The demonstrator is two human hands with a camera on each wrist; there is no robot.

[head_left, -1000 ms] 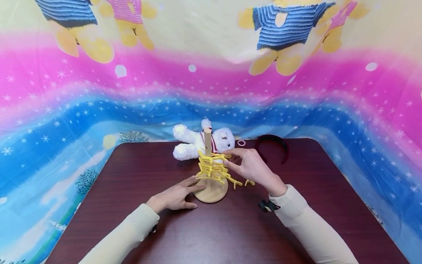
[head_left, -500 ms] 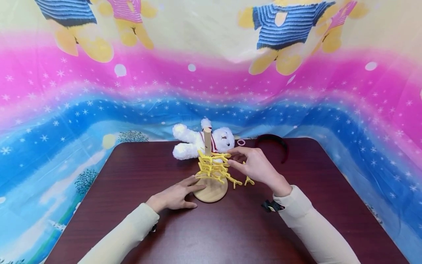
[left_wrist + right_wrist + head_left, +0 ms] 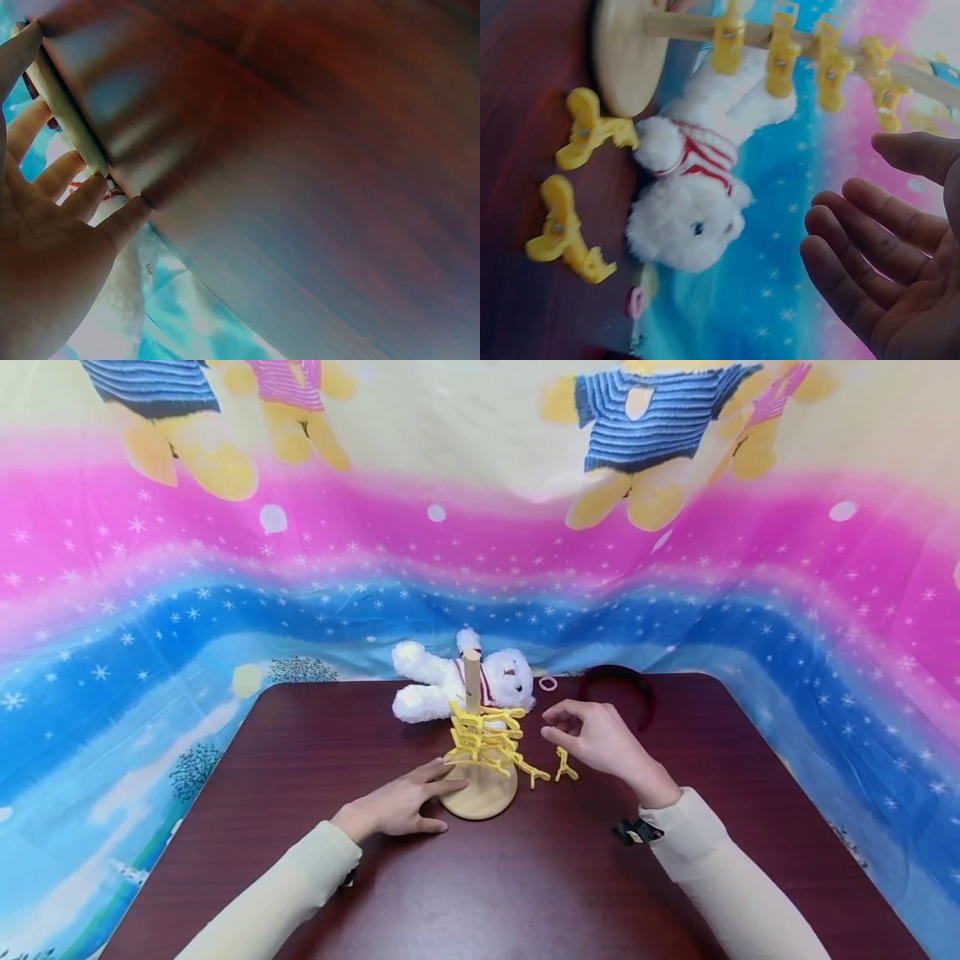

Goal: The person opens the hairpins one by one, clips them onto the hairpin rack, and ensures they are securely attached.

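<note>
A round wooden base carries an upright wooden post with several yellow clips clamped around it. My left hand rests with fingers spread at the base's left side; the left wrist view shows fingertips along the base's edge. To the right of the post hovers my right hand, its fingers loosely bent and nothing between them. The right wrist view puts that hand apart from the nearest clip. Two loose yellow clips, one nearer the base and another beside it, lie on the table.
Behind the post a white plush bear in a red-striped top lies on its back. A pink ring and a dark headband lie at the table's back edge. Printed cloth hangs around the dark red table.
My right hand has let go of the top clip on the post and drawn back to the right. The clip stays on the post. My left hand has not moved.
</note>
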